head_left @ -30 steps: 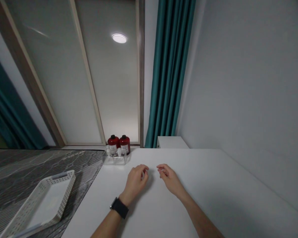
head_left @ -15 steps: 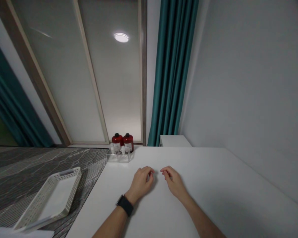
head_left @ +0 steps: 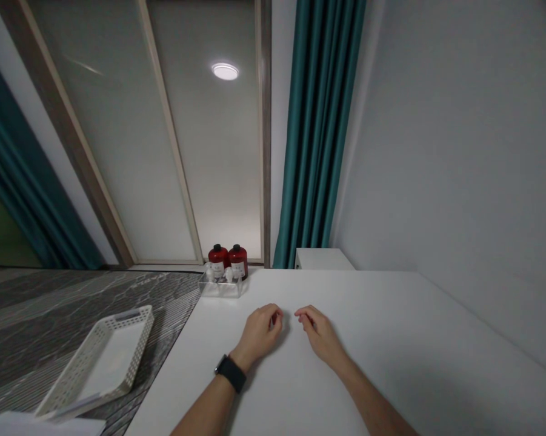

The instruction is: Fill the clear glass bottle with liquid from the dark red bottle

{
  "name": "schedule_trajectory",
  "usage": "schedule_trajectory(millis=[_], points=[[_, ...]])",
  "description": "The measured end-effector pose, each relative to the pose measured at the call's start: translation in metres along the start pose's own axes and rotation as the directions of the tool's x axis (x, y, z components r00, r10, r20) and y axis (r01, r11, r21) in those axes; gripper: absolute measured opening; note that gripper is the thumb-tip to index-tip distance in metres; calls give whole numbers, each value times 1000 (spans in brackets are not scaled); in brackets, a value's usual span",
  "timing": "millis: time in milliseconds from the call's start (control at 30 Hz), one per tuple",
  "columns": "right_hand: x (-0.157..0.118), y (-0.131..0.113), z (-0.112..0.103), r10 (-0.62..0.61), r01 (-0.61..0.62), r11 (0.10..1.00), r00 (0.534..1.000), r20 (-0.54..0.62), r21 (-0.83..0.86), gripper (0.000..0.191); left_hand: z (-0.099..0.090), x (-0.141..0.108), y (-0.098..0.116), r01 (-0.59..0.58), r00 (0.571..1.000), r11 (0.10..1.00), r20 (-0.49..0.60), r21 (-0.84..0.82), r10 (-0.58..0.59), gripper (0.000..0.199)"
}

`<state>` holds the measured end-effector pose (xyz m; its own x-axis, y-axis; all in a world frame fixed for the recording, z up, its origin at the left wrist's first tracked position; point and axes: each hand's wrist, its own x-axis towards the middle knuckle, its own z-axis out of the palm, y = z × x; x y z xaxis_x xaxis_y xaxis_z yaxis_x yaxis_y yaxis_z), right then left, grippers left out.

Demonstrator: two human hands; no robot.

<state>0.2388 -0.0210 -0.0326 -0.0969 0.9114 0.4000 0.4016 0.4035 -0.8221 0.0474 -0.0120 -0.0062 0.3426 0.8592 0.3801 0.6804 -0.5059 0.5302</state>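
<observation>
My left hand (head_left: pixel 262 330) rests on the white table (head_left: pixel 368 321), a dark smartwatch (head_left: pixel 230 372) on its wrist. Its fingers are curled loosely inward, and nothing shows in them. Across a small gap lies my right hand (head_left: pixel 318 333), also on the tabletop. The fingers there are bent and together, pointing left, with the thumb tucked near them and no object visible. The two hands do not touch. Nearest to the left hand, at the table's far left corner, is a clear plastic box (head_left: pixel 220 289) with white pump tops (head_left: pixel 229 275) in it.
Two red bottles (head_left: pixel 237 260) with black caps stand behind the clear box. Left of the table, a white perforated basket (head_left: pixel 139 348) sits on a lower grey patterned surface (head_left: pixel 40 327). A white cabinet (head_left: pixel 323 259) and a teal curtain (head_left: pixel 318 139) are beyond the far edge.
The whole view has shifted slightly to the right, so the basket, box and bottles appear a little further right. Both hands keep the same pose on the table.
</observation>
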Motion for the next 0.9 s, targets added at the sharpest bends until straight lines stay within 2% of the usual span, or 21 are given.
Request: schedule_trajectory(millis=[900], points=[[1,0,0,-3,3,1000,1000,-11,4,26,0,1,-1,20,1000,1000,17,-21,-19,21]])
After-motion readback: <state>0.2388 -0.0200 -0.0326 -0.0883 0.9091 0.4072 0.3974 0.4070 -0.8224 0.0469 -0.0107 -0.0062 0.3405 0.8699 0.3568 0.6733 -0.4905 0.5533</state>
